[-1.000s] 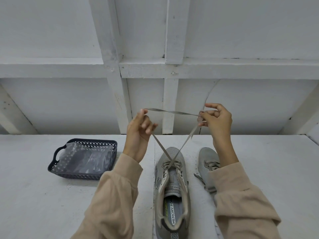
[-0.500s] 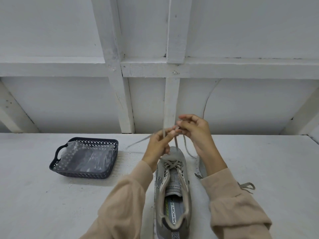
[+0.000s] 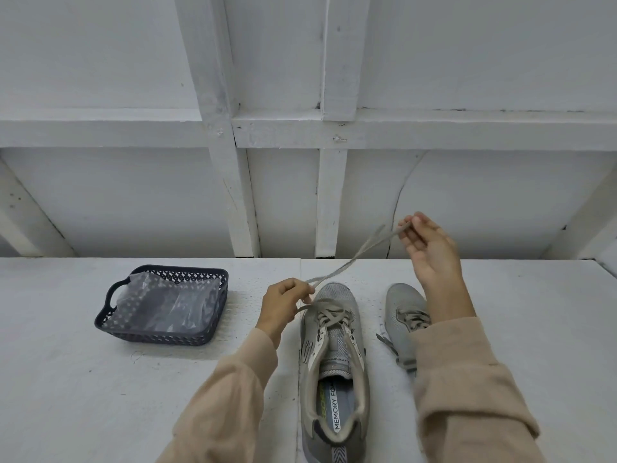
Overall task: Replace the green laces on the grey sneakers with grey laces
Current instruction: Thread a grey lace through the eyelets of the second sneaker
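A grey sneaker [image 3: 335, 362] stands in the middle of the white surface, toe away from me, with a grey lace [image 3: 347, 264] threaded through its lower eyelets. My left hand [image 3: 283, 304] pinches the lace low, just left of the sneaker's toe. My right hand [image 3: 429, 252] is raised to the upper right and pinches the lace ends, so both strands run taut between the hands. The second grey sneaker [image 3: 400, 317] lies to the right, partly hidden behind my right forearm, its laces grey.
A dark plastic basket [image 3: 163, 329] with a crumpled clear plastic bag inside sits to the left of the sneakers. A white wall with wooden beams rises right behind the surface. My beige sleeves fill the lower foreground.
The hands were together above the toe half a second ago. Now the right hand has pulled the lace up and to the right, and the left hand has dropped beside the toe.
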### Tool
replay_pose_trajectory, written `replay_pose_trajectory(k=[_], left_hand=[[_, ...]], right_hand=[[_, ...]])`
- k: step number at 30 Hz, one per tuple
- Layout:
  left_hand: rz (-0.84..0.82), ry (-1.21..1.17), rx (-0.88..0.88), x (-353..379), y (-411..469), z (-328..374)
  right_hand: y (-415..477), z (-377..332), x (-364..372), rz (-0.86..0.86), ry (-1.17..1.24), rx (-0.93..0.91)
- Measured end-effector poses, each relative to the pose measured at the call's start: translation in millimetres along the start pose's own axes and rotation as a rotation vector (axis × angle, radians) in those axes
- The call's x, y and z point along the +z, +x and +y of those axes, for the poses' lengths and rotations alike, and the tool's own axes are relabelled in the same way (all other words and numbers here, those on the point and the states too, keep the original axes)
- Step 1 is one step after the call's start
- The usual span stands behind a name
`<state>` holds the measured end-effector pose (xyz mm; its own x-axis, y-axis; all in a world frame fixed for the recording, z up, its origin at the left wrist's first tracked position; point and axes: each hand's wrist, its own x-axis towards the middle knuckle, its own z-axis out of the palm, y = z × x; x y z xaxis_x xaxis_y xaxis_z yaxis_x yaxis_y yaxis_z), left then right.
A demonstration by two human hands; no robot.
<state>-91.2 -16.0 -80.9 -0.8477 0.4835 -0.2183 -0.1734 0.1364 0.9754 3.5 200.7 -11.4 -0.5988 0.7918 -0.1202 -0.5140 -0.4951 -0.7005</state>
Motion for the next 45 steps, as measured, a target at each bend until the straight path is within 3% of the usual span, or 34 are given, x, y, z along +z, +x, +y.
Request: replay_pose_trajectory(k=[11, 14, 17, 20, 23, 26, 31, 45], left_hand=[[0.045, -0.026, -0.158, -14, 0, -30], [0.09, -0.109, -0.117, -14, -2, -28], [0.075, -0.19, -0.038, -13, -7, -20], [-0.07, -0.097, 0.021, -11, -16, -7], [-0.282, 0.151, 0.082, -3, -25, -2], [-0.376, 0.332, 0.129, 3, -26, -7], [-0.32, 0.537, 0.159, 11, -26, -5], [-0.251, 0.469, 0.218, 16, -30, -7]], right_hand=[[5, -1, -10, 0.072, 0.059, -0.072], [-6, -4, -2, -0.034, -0.292, -0.154], [-27, -5, 5, -0.379, -0.864, -0.174], [-50, 8, 1, -0.767, -1.382, -0.018], [-62, 25, -12, -0.878, -1.597, 0.071], [-65, 29, -19, -0.821, -1.601, 0.098], [-64, 31, -23, -0.798, -1.625, 0.066], [-70, 32, -15, -0.803, -1.682, 0.046]])
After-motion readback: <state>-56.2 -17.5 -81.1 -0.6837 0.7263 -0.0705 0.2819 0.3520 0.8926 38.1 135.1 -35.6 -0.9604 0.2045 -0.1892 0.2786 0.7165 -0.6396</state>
